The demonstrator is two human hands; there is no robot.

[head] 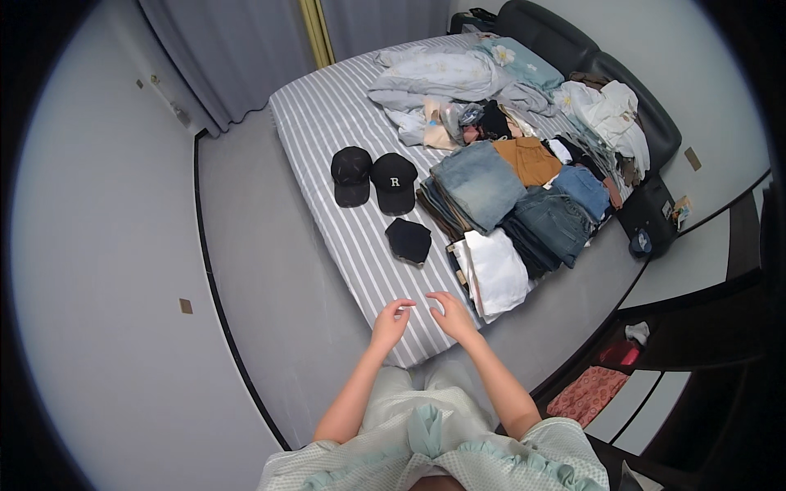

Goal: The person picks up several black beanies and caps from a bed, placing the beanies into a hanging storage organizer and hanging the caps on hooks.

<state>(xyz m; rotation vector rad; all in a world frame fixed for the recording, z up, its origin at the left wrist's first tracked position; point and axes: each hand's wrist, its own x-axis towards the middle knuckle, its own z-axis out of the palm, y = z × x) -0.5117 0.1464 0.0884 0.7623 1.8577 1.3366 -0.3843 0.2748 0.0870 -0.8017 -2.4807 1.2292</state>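
Note:
Over the near corner of a bed with a grey-and-white striped sheet [362,258], my left hand [393,320] is held with fingers curved apart and nothing in it. My right hand [452,316] faces it, also empty and half curled, close to a stack of folded white garments [494,273]. Beyond the hands lies a small dark folded cloth item [409,240]. Farther up, a plain black baseball cap [351,176] sits beside a black cap with a white letter [394,184]. Folded light-blue jeans [479,184] top a pile right of the caps.
Folded dark jeans [552,224] and brown trousers [527,161] adjoin the piles. A rumpled quilt [442,77] and loose clothes [608,116] lie toward the dark headboard [546,30]. A black suitcase [648,212] and open wardrobe shelves [688,331] stand at right.

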